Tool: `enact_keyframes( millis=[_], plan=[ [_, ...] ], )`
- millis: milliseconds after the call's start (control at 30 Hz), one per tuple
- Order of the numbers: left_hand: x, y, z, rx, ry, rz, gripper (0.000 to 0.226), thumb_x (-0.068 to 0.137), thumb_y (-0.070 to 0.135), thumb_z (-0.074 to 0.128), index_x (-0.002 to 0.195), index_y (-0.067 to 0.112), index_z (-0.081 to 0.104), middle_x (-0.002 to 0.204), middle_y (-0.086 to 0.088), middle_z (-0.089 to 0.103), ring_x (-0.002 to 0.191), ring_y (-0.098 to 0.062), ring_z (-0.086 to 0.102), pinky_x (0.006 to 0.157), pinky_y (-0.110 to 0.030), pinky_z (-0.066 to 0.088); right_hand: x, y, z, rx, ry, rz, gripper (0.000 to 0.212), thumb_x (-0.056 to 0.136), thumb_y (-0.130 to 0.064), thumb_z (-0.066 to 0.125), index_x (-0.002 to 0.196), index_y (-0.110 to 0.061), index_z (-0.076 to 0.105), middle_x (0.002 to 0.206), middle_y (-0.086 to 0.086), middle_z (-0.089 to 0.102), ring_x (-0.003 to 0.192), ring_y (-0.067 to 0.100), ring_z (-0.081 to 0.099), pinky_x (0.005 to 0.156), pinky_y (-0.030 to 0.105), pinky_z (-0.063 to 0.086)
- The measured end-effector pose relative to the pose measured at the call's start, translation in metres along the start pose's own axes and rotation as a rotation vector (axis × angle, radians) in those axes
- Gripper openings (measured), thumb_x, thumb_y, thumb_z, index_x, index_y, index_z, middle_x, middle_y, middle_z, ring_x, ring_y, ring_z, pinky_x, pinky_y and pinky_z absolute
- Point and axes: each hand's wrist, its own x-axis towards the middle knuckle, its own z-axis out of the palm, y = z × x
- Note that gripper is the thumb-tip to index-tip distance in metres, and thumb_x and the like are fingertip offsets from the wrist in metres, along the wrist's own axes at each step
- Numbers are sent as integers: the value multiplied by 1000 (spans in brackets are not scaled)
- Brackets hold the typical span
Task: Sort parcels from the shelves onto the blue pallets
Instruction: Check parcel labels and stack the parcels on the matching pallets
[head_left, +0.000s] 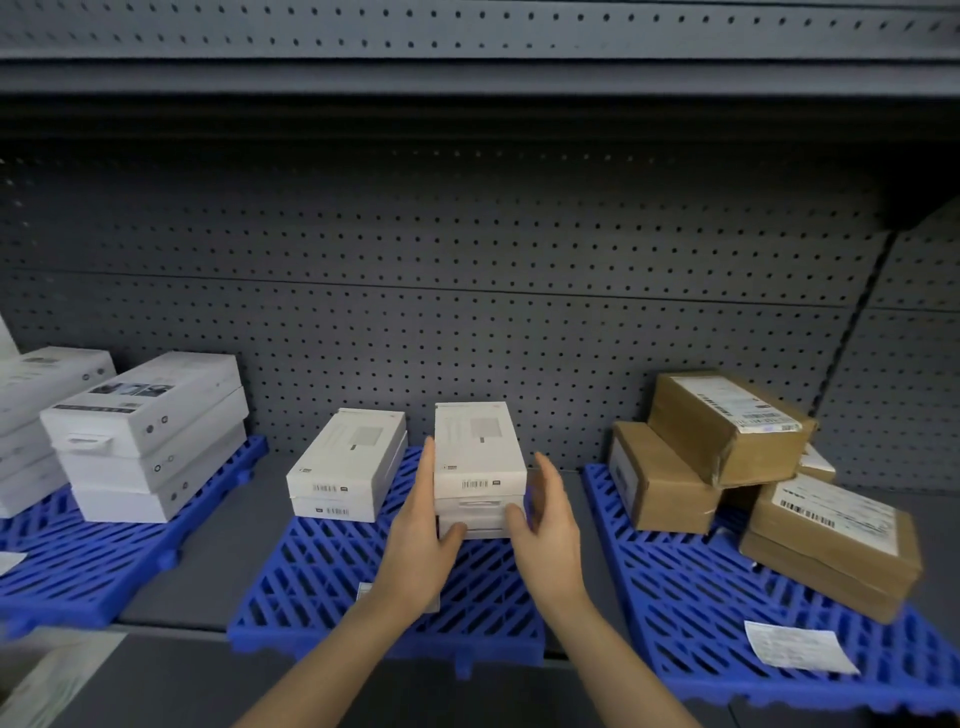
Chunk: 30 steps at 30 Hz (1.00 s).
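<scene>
A stack of three small white boxes (479, 462) stands on the middle blue pallet (332, 577). My left hand (420, 540) lies flat against the stack's left side, fingers straight up and thumb touching the lowest box's front. My right hand (551, 530) is at the stack's right side with fingers extended; its thumb touches the front of the lower boxes, and its fingers look slightly off the side. A second stack of two white boxes (345, 465) stands just to the left on the same pallet.
Larger white boxes (148, 434) are piled on the left blue pallet (78, 564). Several brown taped parcels (727, 428) sit on the right blue pallet (691, 597), with a loose paper label (795, 647) near its front. A grey pegboard wall backs the shelf; another shelf hangs overhead.
</scene>
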Motion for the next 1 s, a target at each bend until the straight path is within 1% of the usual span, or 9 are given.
enact_keyframes(
  millis=[67, 200, 400, 500, 600, 733, 867, 933, 1000],
  plan=[
    [-2, -3, 5, -17, -20, -39, 102, 87, 0, 60, 148, 34, -15, 136, 7, 50, 113, -1, 52, 83, 2, 39, -6, 1, 3, 4, -39, 14, 68, 90, -9, 50, 146, -38, 25, 141, -14, 46, 125, 4, 47, 105, 31, 43],
    [-3, -3, 13, -45, -56, -49, 99, 89, 0, 57, 150, 28, -16, 141, 6, 43, 119, 1, 45, 88, 0, 36, -13, -1, 7, -9, -36, 2, 71, 87, -5, 47, 143, -42, 27, 122, -15, 62, 96, 14, 64, 75, 23, 51],
    [3, -1, 10, -86, -70, -77, 97, 90, -1, 55, 150, 30, -15, 135, 9, 46, 116, -1, 48, 93, -13, 39, -17, -4, 15, -4, -19, 57, 73, 91, -9, 48, 150, -37, 16, 112, -8, 66, 69, 4, 59, 57, 15, 46],
    [6, -1, 8, -72, -82, -85, 97, 89, 0, 56, 150, 29, -13, 133, 10, 48, 113, -1, 50, 90, -11, 40, -18, -2, 18, -8, -12, 60, 73, 92, -12, 49, 149, -40, 15, 110, -10, 66, 71, 3, 58, 60, 16, 47],
    [9, -1, 5, -56, -91, -85, 93, 91, 2, 55, 151, 28, -11, 134, 9, 48, 113, -3, 52, 90, -12, 43, -21, -3, 19, -10, -16, 54, 72, 93, -14, 51, 148, -42, 15, 117, -17, 62, 88, 3, 63, 72, 21, 54],
    [14, -2, 3, -36, -109, -84, 93, 90, 2, 55, 151, 29, -11, 136, 5, 49, 110, -9, 57, 92, -21, 48, -23, -7, 19, -3, -2, 48, 71, 93, -11, 51, 148, -39, 18, 122, -20, 59, 104, -3, 59, 80, 12, 50],
    [15, 0, 1, -50, -155, -81, 91, 90, 1, 54, 152, 28, -7, 134, 10, 48, 113, -5, 54, 85, -8, 44, -19, -8, 17, 1, 15, 45, 68, 91, -10, 51, 146, -39, 22, 119, -17, 61, 99, 2, 62, 80, 18, 53],
    [16, 2, 2, -70, -173, -82, 90, 89, -1, 54, 151, 29, -3, 132, 12, 47, 112, -2, 52, 80, 0, 42, -17, -8, 16, -2, 10, 49, 67, 91, -10, 50, 145, -39, 24, 116, -16, 62, 93, 6, 63, 74, 20, 53],
    [17, 2, 2, -86, -177, -83, 89, 89, -3, 53, 151, 30, -2, 131, 14, 47, 109, 2, 53, 79, 2, 41, -15, -7, 15, -9, 10, 45, 66, 90, -9, 49, 143, -41, 25, 115, -15, 63, 89, 9, 64, 71, 20, 51]
  ],
)
